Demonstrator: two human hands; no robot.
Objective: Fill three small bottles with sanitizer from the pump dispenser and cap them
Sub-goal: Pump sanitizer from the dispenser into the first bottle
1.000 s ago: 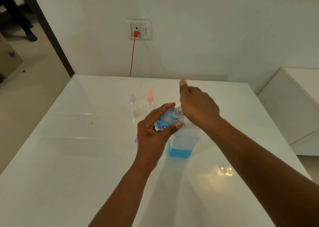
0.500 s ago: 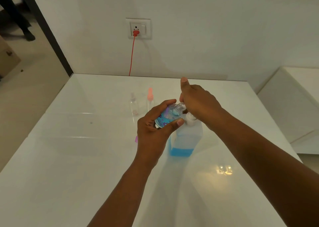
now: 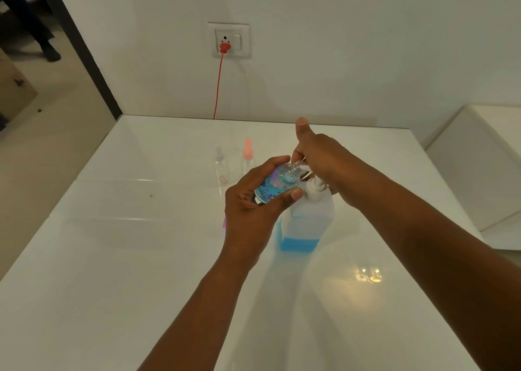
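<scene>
My left hand (image 3: 253, 210) grips a small clear bottle with a blue flowered label (image 3: 277, 184), tilted so its open neck meets the white nozzle of the pump dispenser (image 3: 307, 215). The dispenser is a translucent jug with blue sanitizer low in its base. My right hand (image 3: 324, 162) rests over the pump head, thumb raised. Behind them stand two more small bottles: a clear one with a clear spray cap (image 3: 220, 165) and one with a pink spray cap (image 3: 248, 153). A purple cap (image 3: 224, 222) peeks out on the table behind my left wrist.
The glossy white table (image 3: 127, 272) runs to a white wall with a socket and a red cable (image 3: 218, 86). A white cabinet (image 3: 479, 173) stands to the right. A doorway opens at the far left, where a person's leg (image 3: 33, 24) shows.
My right hand has lifted from the pressed-down pump, and the pump collar now shows. The small bottle stays at the nozzle in my left hand.
</scene>
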